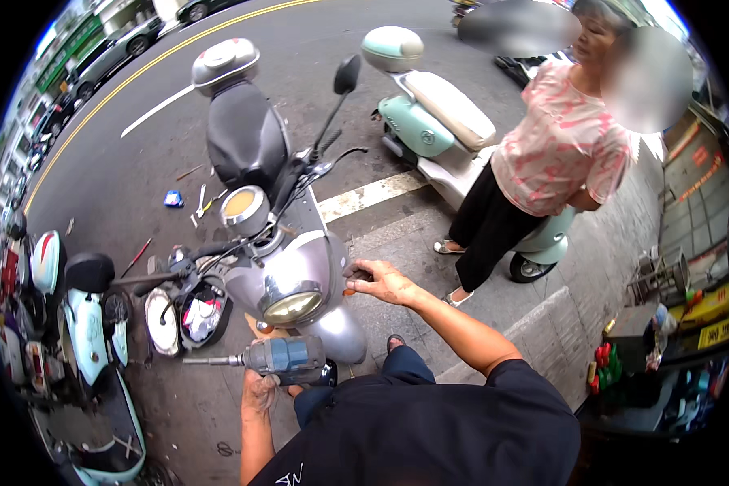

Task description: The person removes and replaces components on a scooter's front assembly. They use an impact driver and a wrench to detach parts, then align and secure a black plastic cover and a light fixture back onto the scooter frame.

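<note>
- Silver scooter (328, 259), its round headlight (294, 304) facing the person, stands upright.
- Left hand (259, 390) grips a blue-gray drill (283, 356), partly blocking the fender (340, 330).
- Right hand (387, 283) bends its fingers at the scooter's front; cannot tell whether they pinch anything.
- Bystander (559, 146) stands right.

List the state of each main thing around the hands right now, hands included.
Left hand: closed around the power tool.
Power tool: held, shaft pointing left; running or not, can't tell.
Right hand: raised beside the silver scooter's front; contact unclear.
Silver scooter: standing upright.
Headlight: in place; lit or not, can't tell.
Silver top box: shut.
Mint scooter: parked upright.
Mint top box: shut.
</note>
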A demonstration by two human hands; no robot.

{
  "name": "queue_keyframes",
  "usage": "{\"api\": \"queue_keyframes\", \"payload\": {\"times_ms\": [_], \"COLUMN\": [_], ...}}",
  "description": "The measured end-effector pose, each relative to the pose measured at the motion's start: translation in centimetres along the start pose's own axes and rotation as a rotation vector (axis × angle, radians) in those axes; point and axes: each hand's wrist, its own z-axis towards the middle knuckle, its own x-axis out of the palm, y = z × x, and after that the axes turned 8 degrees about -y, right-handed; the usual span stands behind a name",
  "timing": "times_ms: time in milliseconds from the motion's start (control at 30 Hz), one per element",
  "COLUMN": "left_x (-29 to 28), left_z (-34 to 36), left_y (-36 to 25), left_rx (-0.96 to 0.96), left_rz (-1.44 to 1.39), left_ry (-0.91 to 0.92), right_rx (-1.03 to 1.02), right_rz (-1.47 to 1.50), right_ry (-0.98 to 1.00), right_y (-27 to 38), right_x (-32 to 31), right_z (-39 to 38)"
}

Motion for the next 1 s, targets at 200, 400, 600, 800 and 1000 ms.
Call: {"api": "queue_keyframes", "payload": {"times_ms": [200,400,600,800,1000], "left_x": [-15.1,-27.7,-47.2,-65.2,-73.1], "left_z": [-1.3,-4.8,-2.3,-2.1,1.7], "left_y": [10.1,12.8,21.5,38.4,49.2], "left_rx": [0.052,-0.054,-0.420,-0.720,-0.985], "left_rz": [-0.156,-0.330,-0.123,0.310,0.665], "left_ry": [-0.384,-0.870,-1.193,-1.245,-0.975], "right_rx": [-0.047,-0.212,-0.179,0.042,-0.236], "right_rz": [0.050,-0.794,-1.253,-1.360,-2.213], "right_ry": [-0.227,-0.237,-0.541,-0.704,-0.573], "right_y": [2.1,-0.1,-1.7,0.1,0.9], "right_x": [10.1,15.8,15.0,17.6,11.6], "right_z": [4.8,7.6,8.0,9.6,6.7]}}
